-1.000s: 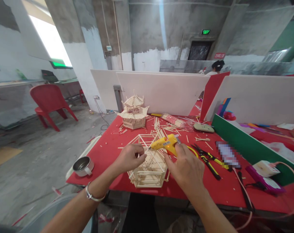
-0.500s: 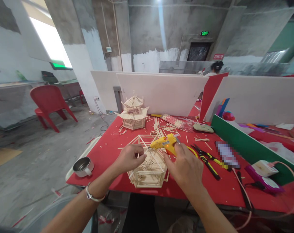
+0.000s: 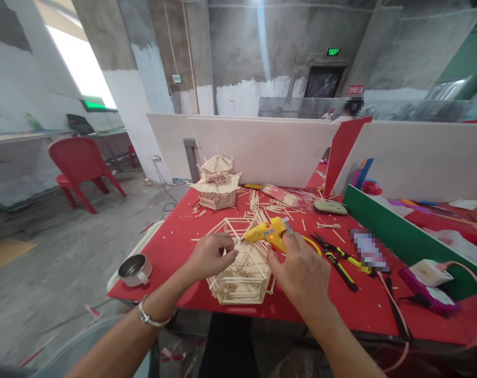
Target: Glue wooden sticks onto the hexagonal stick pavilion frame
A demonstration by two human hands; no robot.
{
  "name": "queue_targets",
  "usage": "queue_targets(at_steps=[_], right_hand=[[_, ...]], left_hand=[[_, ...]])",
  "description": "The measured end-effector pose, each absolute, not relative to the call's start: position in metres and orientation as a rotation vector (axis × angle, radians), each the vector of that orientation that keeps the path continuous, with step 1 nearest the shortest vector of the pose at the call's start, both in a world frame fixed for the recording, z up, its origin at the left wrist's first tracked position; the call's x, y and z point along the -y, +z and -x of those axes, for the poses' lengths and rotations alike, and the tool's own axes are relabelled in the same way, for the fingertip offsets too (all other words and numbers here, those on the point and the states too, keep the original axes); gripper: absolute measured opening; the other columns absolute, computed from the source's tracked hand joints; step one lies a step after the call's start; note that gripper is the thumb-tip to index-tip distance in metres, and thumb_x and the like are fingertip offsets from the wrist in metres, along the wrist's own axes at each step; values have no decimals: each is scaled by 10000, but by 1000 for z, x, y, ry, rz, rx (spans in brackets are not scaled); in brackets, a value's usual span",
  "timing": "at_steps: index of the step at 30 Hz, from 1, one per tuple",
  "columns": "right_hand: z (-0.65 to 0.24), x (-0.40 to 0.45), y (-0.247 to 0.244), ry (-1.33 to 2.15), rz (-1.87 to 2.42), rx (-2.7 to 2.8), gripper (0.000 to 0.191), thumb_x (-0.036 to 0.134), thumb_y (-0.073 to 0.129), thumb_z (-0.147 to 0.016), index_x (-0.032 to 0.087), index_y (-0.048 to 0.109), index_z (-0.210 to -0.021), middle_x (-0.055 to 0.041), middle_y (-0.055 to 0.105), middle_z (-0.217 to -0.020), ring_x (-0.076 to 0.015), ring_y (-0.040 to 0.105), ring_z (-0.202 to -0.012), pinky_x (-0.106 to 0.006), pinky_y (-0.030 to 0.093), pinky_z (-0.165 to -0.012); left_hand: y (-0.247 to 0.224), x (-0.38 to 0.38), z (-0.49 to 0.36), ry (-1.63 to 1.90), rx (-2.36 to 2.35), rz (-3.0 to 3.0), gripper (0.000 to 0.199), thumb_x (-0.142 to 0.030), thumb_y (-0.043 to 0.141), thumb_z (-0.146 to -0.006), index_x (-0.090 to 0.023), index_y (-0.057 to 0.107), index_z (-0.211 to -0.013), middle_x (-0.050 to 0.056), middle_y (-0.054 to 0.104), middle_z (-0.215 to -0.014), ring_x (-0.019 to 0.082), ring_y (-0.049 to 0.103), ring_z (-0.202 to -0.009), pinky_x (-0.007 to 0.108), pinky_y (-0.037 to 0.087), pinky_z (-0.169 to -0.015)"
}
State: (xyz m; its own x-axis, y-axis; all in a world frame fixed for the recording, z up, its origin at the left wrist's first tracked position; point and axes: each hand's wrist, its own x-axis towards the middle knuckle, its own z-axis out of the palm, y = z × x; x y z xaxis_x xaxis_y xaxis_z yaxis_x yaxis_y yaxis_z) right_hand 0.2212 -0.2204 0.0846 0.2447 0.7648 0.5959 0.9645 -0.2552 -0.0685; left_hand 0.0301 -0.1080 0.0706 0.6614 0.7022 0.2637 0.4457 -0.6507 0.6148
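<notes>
My right hand is wrapped round the handle of a yellow hot glue gun, whose nozzle points left. Close to that nozzle my left hand is closed in a pinch; what its fingertips hold is too small to make out. Under both hands, near the table's front edge, stands an open six-sided frame of thin wooden sticks, partly hidden by the hands and glue gun. A finished-looking stick pagoda with two roof tiers stands farther back.
Loose sticks and a bag of sticks lie behind the frame. Black-and-yellow pliers lie right, beside a blurred phone-like object and a power strip. A metal cup stands at the left edge. A green board borders the right.
Hardly anything differs. The glue gun and my right hand have shifted very slightly; my left hand stays pinched by the nozzle.
</notes>
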Motion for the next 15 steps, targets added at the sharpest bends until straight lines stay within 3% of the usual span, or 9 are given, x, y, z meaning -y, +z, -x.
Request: queue_targets(at_steps=[15], right_hand=[[-222,220,85,-628,2111,1593,253,257,579,-853,181,619,-1092,-50,707,-962,-189,655,-772,-292,315,-547]], left_hand=[[73,109,-31,669,-913,-2379,295,-224,573,-801,-156,450,-541,-23,510,-616,72,401,-546,209,290,-523]])
